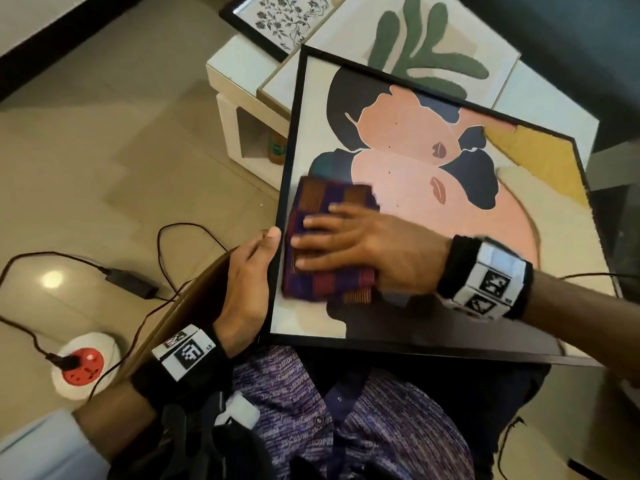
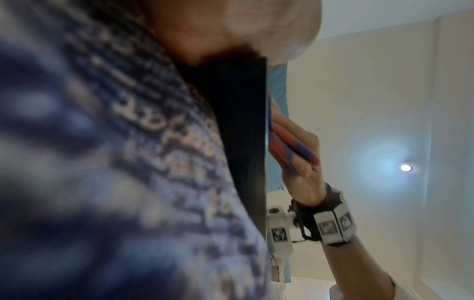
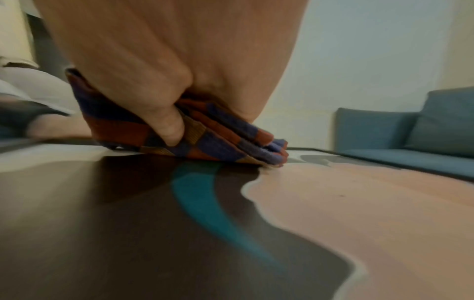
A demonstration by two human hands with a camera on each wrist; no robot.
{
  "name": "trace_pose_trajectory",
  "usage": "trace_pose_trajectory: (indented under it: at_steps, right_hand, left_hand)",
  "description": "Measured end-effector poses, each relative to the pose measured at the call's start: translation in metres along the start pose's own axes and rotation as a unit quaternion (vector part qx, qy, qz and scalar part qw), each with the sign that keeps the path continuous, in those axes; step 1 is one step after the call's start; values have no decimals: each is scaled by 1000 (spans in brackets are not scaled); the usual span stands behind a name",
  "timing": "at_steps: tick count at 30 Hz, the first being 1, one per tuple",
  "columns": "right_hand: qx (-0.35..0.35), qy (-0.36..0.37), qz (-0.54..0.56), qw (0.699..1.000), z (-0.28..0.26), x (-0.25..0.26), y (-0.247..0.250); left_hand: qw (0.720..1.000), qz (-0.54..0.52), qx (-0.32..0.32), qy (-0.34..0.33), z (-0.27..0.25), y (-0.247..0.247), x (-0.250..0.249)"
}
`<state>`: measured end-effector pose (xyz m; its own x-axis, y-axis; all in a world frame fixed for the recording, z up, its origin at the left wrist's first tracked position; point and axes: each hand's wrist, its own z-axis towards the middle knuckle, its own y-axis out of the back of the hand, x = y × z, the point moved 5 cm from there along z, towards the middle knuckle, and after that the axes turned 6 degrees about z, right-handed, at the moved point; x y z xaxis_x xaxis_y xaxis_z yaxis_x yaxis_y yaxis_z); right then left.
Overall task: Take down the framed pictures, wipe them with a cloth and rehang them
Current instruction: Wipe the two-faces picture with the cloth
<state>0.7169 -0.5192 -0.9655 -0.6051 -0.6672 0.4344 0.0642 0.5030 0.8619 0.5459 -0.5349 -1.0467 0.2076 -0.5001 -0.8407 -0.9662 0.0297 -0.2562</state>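
A large black-framed picture (image 1: 433, 168) of two pink faces lies tilted across my lap. My left hand (image 1: 263, 251) grips its left edge, thumb on top of the frame and fingers hidden underneath. A folded checked cloth (image 1: 311, 199), purple, red and orange, lies on the glass near that edge. My right hand (image 1: 332, 237) presses it down with the fingers spread flat on top. In the right wrist view the thumb (image 3: 169, 125) tucks into the cloth's (image 3: 218, 138) folds above the glass (image 3: 333, 203). The left wrist view shows the frame's edge (image 2: 243, 142) with the cloth (image 2: 287, 146) in my right hand (image 2: 305, 178).
A white side table (image 1: 242, 74) beyond my knees carries a floral print in a black frame (image 1: 277, 19) and a green leaf print (image 1: 415, 39). A red and white socket (image 1: 83, 365), an adapter (image 1: 131, 282) and cables lie on the floor at left. A blue sofa (image 3: 410, 138) stands behind.
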Motion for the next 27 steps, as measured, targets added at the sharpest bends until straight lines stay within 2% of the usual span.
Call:
trace_pose_trajectory:
  at_steps: [2,4,8,10,12,16,18,22,25,27]
  right_hand:
    - [34,59,4,998,-5,30,-15]
    - [43,81,14,996,-5,32,-19]
    - [-31,-23,12,999,7,-33,12]
    - [-50,-47,1,998,10,-48,24]
    - [-27,-24,0,999,10,-28,18]
    - [56,79,-15,995,-12,46,-23]
    - [45,90,-15,995,-14,45,-26]
    - [-12,19,14,1000,7,-11,0]
    - [-48,-71,27,996,19,-68,28]
    - [-62,-106,50,991,25,-95,47]
  left_hand:
    - [1000,7,9,-9,0,0,1]
    - [1000,11,7,-14,1,1,0]
    - [999,33,-7,-16,3,1,-1]
    - [998,57,-15,-14,4,2,0]
    - [999,36,-6,-11,3,2,0]
    - [999,41,-2,-30,-2,1,-4]
    - [998,46,-8,-31,-2,1,-5]
    - [999,41,-10,-23,1,3,-3]
    - [993,112,-30,-35,0,5,-5]
    - [990,133,-29,-38,-4,2,-10]
